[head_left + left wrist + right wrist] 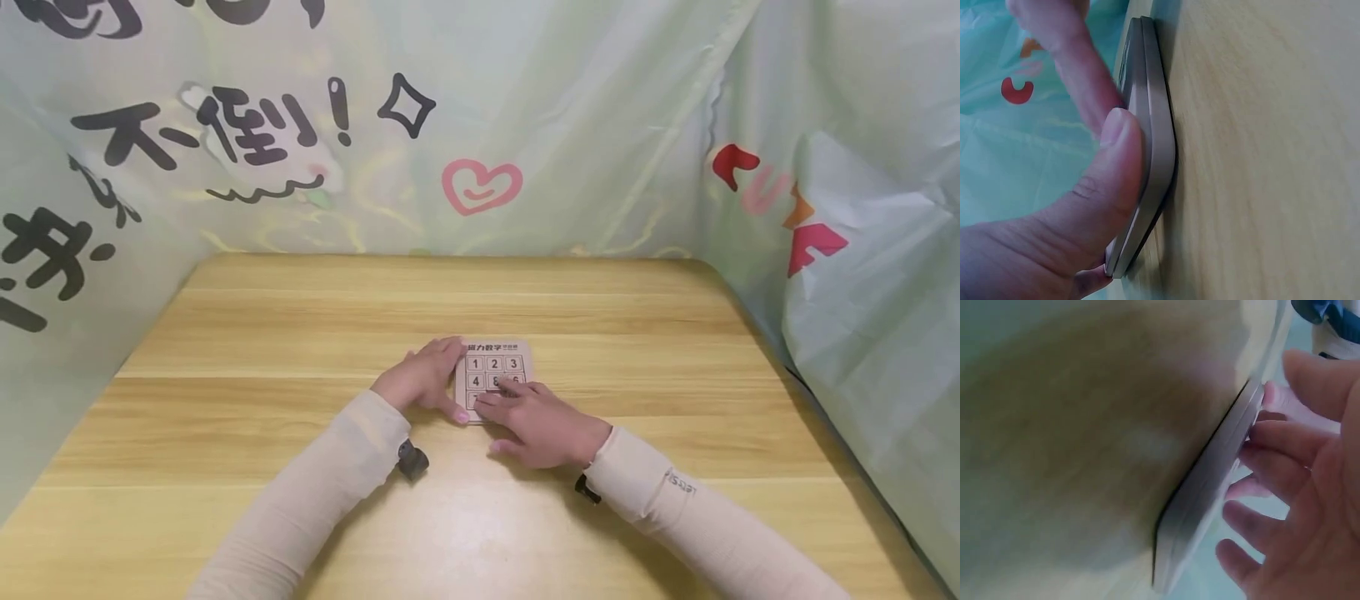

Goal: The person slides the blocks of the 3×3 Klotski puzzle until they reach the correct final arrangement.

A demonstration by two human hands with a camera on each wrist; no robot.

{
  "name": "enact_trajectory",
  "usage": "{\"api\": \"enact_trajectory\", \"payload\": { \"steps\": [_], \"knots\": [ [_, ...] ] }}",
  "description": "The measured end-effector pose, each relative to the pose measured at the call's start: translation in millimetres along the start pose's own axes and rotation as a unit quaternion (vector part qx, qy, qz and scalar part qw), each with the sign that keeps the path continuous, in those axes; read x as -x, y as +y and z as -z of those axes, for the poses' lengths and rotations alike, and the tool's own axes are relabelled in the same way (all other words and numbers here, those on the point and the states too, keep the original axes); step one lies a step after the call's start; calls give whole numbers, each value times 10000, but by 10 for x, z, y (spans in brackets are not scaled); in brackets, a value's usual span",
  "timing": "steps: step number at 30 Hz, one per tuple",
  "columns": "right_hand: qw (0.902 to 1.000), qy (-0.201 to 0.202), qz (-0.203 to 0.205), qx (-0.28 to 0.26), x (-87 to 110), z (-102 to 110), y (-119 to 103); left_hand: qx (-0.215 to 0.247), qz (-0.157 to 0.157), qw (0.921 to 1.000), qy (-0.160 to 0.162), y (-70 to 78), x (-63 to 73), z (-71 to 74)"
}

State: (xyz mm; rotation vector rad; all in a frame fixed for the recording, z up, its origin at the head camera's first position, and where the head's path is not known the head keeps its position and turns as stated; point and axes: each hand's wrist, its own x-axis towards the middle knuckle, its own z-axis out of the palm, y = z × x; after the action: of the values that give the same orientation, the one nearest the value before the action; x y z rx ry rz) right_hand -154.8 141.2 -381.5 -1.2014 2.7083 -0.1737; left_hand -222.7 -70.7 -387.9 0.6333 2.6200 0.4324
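Note:
A flat, square number slide puzzle (494,363) with a pale frame lies on the table, its printed heading at the far edge. Tiles 1, 2, 3 and 4 show plainly, while fingers cover much of the lower rows. My left hand (426,379) grips the puzzle along its left side, thumb at the near corner and fingers toward the far one. In the left wrist view the thumb (1113,156) presses against the frame's side edge. From the right, my right hand (546,423) reaches over the puzzle, its extended fingertips on the lower tiles and its thumb held apart below.
The wood-grain table (315,317) stretches out around the puzzle. A pale green printed curtain (585,125) hangs behind it and along both sides. Dark wrist cameras (412,461) sit at the sleeve cuffs.

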Motion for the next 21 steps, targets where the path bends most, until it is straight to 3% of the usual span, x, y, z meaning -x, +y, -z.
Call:
{"api": "enact_trajectory", "payload": {
  "steps": [5,9,12,15,17,21],
  "knots": [
    [9987,92,-416,287,-59,6,42,45,19,10000,-6,-5,-8,-4],
    [9994,-54,-306,171,1,49,55,16,50,10000,-29,-5,-12,-9],
    [9994,99,-324,91,59,72,84,-10,40,10000,-3,-8,-19,-12],
    [9969,243,-704,241,85,69,130,14,29,10000,29,-14,-28,-16],
    [9954,155,-915,235,82,56,158,28,21,10000,26,-17,-31,-22],
    [9968,-206,-756,-160,64,24,184,39,14,10000,19,-9,-26,-25]
  ]
}}
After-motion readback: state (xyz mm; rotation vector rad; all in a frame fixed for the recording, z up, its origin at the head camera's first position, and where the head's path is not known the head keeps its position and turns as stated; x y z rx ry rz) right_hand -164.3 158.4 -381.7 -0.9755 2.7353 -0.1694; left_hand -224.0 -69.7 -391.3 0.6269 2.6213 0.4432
